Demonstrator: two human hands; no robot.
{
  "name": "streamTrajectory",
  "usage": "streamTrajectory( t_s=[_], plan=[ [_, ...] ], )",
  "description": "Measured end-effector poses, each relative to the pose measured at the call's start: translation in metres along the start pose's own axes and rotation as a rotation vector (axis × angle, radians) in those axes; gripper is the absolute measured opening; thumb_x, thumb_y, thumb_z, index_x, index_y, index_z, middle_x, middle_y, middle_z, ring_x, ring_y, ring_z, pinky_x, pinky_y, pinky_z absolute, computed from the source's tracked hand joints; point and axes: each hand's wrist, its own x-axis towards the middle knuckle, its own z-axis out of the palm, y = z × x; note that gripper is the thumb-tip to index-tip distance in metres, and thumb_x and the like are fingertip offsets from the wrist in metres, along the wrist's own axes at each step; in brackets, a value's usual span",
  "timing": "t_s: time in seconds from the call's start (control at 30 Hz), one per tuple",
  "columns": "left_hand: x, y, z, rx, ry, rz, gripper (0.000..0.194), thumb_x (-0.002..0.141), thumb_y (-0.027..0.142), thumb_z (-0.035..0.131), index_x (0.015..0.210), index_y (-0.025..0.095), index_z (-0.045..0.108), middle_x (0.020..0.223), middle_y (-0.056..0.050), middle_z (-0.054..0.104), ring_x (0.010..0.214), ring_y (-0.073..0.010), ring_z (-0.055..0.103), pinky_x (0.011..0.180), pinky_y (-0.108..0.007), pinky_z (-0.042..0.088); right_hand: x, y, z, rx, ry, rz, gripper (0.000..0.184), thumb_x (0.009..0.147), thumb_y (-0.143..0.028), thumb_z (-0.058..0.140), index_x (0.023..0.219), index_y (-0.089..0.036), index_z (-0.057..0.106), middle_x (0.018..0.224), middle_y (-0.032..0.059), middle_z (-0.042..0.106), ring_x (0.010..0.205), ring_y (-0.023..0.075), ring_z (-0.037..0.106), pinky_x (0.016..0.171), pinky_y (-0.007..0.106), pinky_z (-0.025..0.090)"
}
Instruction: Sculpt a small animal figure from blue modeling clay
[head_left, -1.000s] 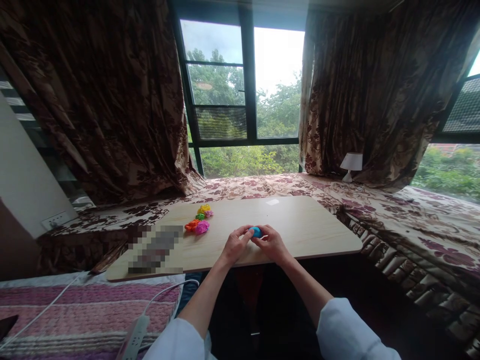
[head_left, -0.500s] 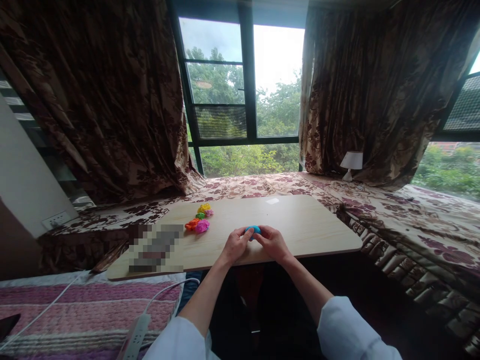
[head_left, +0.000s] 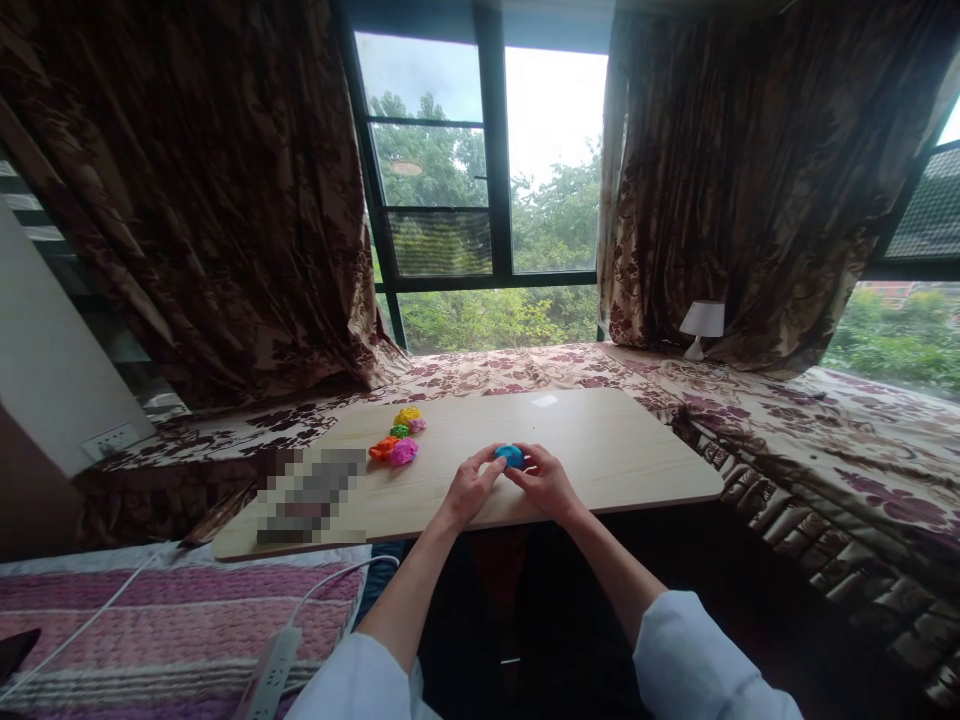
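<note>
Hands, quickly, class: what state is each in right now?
Left hand: closed, fingers holding one side of the blue lump.
Right hand: closed, holding the other side of it.

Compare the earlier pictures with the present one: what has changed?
The blue lump now shows a broader, rounder face between the left hand and right hand; whether turned or reshaped, I cannot tell. Nothing was let go. The colourful lumps stayed on the table.
</note>
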Motion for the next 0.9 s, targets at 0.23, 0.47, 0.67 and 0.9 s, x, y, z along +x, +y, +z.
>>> streamTrajectory(
  t_s=[0.23, 0.47, 0.67, 0.9],
  plan=[
    [0.0, -0.0051, -0.0011, -0.006, -0.022, -0.004, 0.028, 0.086, 0.035, 0.054, 0.105, 0.015, 0.06, 0.107, -0.007, 0.063, 0.098, -0.0202, 0.06, 0.087, -0.044, 0.047, -0.0016, 0.0027, 0.0001, -0.038, -0.047, 0.022, 0.02, 0.089, -0.03, 0.055, 0.101, -0.015, 0.059, 0.096, 0.0038, 0.062, 0.08, 0.0142, 0.061, 0.072, 0.033, 0.052],
    [0.0003, 0.0002, -0.0003, -0.01, -0.001, -0.001, 0.03, 0.085, 0.036, 0.054, 0.105, 0.015, 0.06, 0.099, -0.006, 0.066, 0.095, -0.0194, 0.061, 0.09, -0.044, 0.044, 0.0004, -0.0042, -0.0037, 0.076, -0.08, 0.077, 0.024, 0.09, -0.032, 0.052, 0.104, -0.013, 0.058, 0.091, 0.003, 0.064, 0.074, 0.0133, 0.063, 0.066, 0.031, 0.053],
    [0.0009, 0.0028, -0.0006, -0.045, 0.028, -0.033, 0.035, 0.081, 0.038, 0.056, 0.109, 0.017, 0.061, 0.099, -0.006, 0.069, 0.092, -0.019, 0.062, 0.089, -0.038, 0.044, 0.002, -0.0022, -0.0051, 0.151, -0.042, 0.101, 0.046, 0.079, -0.032, 0.063, 0.121, -0.017, 0.051, 0.089, 0.0033, 0.069, 0.074, 0.0151, 0.065, 0.069, 0.031, 0.053],
    [-0.0001, -0.0004, -0.0006, -0.092, -0.014, -0.046, 0.043, 0.078, 0.037, 0.06, 0.117, 0.017, 0.058, 0.107, -0.006, 0.068, 0.099, -0.0206, 0.061, 0.091, -0.035, 0.045, -0.0001, -0.0014, -0.0029, 0.101, -0.051, 0.084, 0.036, 0.078, -0.03, 0.066, 0.111, -0.017, 0.059, 0.096, 0.0051, 0.067, 0.083, 0.0174, 0.064, 0.07, 0.031, 0.053]
  ],
)
